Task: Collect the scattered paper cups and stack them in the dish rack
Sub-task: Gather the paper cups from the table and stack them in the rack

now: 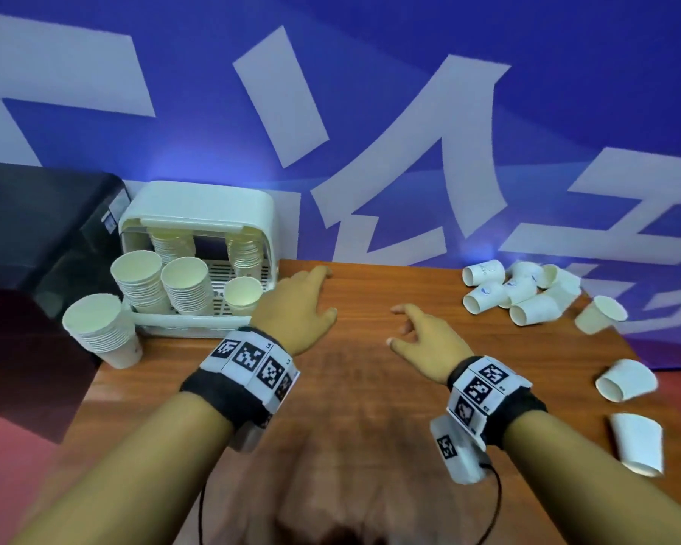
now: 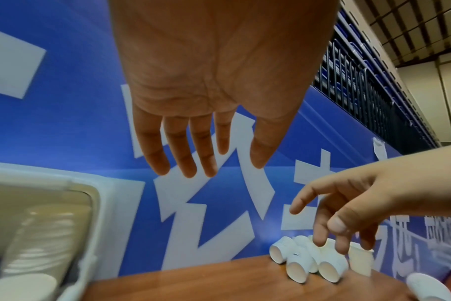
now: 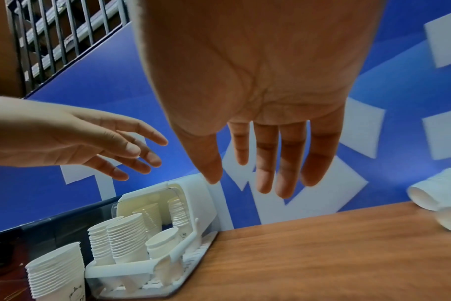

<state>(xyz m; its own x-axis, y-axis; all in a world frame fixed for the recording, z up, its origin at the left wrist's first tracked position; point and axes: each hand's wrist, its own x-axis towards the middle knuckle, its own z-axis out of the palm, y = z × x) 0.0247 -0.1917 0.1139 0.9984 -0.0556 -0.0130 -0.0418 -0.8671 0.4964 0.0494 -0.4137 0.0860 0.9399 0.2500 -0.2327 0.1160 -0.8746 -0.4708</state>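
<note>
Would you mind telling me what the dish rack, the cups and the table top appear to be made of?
Dish rack: likely moulded plastic, cream-white, smooth with rounded corners and a slotted base.
Scattered cups: thin matte white paper, with rolled rims and small printed marks.
Table top: brown wood grain, slightly glossy; solid wood or laminate, I cannot tell.

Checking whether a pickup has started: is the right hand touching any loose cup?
Apart. The head view shows the right hand open over bare table, clear wood between it and the loose cups.

White cups toppled; stacks in rack.
</note>
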